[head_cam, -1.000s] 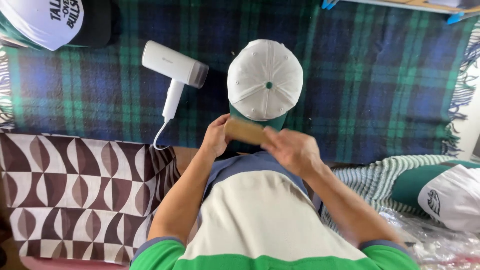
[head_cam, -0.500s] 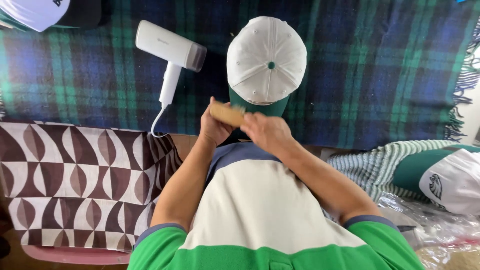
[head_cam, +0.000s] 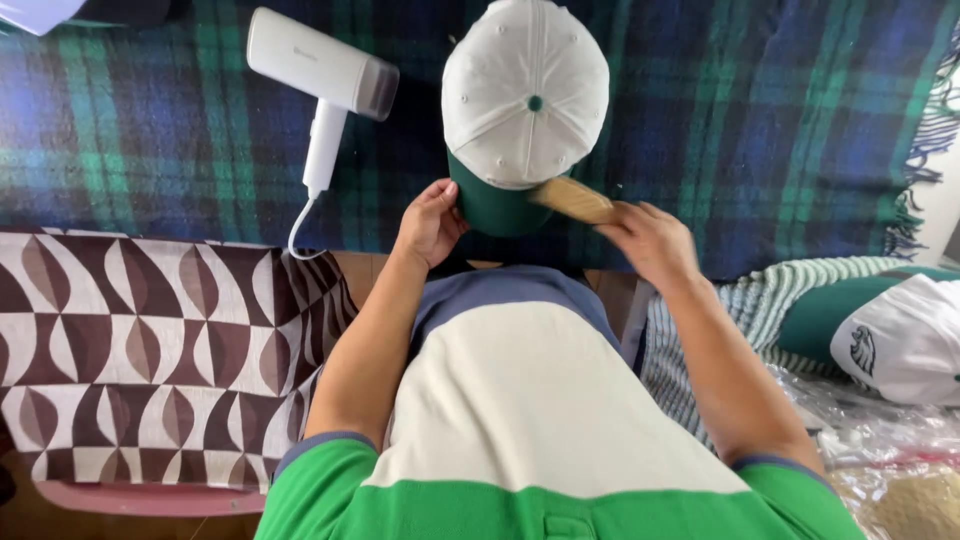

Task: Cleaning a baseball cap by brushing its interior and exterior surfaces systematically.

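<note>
Two hands work at a white cap (head_cam: 525, 95) with a green brim lying on the plaid blanket (head_cam: 760, 130). Her left hand (head_cam: 430, 222) pinches the brim's edge; the right hand (head_cam: 650, 240) grips a wooden brush (head_cam: 572, 200) against the cap's side. Just left lies a white hair dryer (head_cam: 320, 85).

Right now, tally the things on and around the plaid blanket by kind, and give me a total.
Caps: 2, one white and green held by the left hand, one at the right edge
Wooden brush: 1, in the right hand
White handheld steamer: 1
Plaid blanket: 1
Patterned brown cloth: 1
Total: 6
</note>
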